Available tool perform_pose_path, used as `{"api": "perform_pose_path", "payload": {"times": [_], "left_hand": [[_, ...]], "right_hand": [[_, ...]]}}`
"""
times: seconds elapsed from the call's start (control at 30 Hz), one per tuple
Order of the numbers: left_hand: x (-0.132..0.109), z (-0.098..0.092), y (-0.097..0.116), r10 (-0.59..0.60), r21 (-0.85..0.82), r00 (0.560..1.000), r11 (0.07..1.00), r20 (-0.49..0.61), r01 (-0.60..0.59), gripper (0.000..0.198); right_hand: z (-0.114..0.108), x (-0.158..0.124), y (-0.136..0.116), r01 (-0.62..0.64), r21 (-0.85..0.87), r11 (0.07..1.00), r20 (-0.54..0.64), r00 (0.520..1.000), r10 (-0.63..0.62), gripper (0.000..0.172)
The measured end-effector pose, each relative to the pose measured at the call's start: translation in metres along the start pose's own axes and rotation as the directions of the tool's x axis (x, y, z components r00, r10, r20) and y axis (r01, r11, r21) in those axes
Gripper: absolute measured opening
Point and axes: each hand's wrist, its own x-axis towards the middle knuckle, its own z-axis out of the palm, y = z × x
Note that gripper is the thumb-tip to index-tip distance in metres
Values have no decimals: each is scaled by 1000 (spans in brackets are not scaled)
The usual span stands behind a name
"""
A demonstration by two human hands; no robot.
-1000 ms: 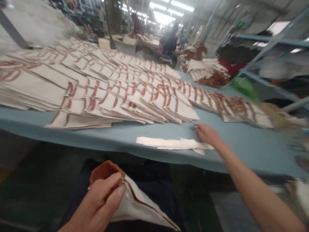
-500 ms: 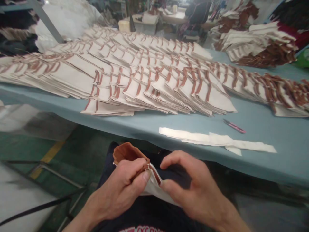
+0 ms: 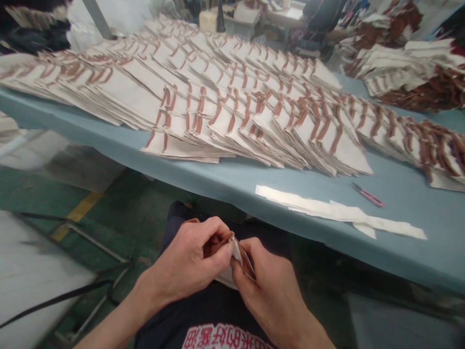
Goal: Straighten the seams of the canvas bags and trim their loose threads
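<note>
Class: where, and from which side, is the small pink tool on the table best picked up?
Grip the tool by its pink end, probably from above right: it lies flat, that end angled rightward and nearer, its narrow grey end pointing toward the cloth stacks.

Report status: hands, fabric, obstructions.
Left hand and right hand both pinching brown-and-white fabric. Pink thread snips lying on blue table. Nothing visible blocking hands.

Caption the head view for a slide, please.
Left hand and right hand pinch brown-and-white fabric near stacked pieces.
</note>
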Motion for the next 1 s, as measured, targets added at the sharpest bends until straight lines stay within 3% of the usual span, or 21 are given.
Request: {"api": "perform_pose_path", "payload": {"times": [0.27,0.4,0.57,0.73,0.83,1.0], "left_hand": [[-8,-8,-5,20,-21,1000,1000,22,-19,21],[-9,-4,-4,33,-14,999,999,-32,-33,22],[-6,0,-2,-41,-152,995,988,-91,26,20],[-6,-4,3,11,-134,1000,991,-3,-12,19],[-7,-7,8,41,-120,999,992,27,-38,20],[-8,-10,16,79,-110,995,991,67,-71,22]], "right_hand": [[8,-5,1,27,-138,990,-14,999,-29,16],[11,-8,-2,-6,-140,990,-56,998,-1,13],[3,-9,-11,-103,92,990,-21,994,106,6],[-15,1,-6,-182,301,936,8,982,188,11],[-21,10,2,-117,371,921,15,993,120,8],[-28,22,8,200,335,921,-83,980,-182,18]]}}
